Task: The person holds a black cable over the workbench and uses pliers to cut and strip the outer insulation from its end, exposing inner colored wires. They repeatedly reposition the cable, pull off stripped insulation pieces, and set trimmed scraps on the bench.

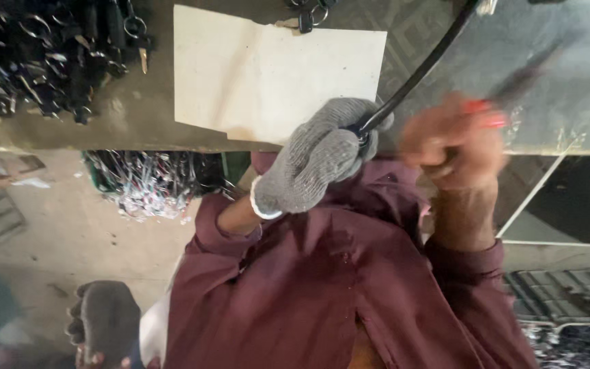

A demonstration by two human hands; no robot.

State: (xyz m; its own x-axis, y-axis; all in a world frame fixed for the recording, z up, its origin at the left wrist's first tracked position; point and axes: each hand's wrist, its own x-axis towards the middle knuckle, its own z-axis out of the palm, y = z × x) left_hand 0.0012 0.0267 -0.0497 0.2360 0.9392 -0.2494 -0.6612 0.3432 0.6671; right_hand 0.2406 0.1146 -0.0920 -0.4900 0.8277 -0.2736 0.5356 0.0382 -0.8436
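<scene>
The left hand (319,160), in a grey knitted glove, is raised to the near edge of the desk (138,116) with the wrist bent and the maroon sleeve pushed back from the forearm; its fingers are closed in a fist around the lower end of a black cable (421,68). The right hand (455,140) is bare, held just beside the left hand at the same height, forearm upright; it is motion-blurred; its fingers are curled around a thin tool with a red handle (483,113), and the tool's dark shaft runs up and away from the hand, too blurred to identify.

A pale cream rectangular sheet (268,75), blank and slightly creased, lies flat on the desk directly beyond the left hand; its near edge meets the desk edge just beside the glove. No label or print is legible on it.

The black cable is smooth, round and glossy; it rises from the left fist in a gentle curve across the desk toward the far side, beyond the right hand, and leaves the view at the top.

Farther out from the left hand, a heap of dark metal clips and rings (49,55) lies on the desk; below the desk edge, a bundle of silvery wire pieces (155,181) sits near the floor.
</scene>
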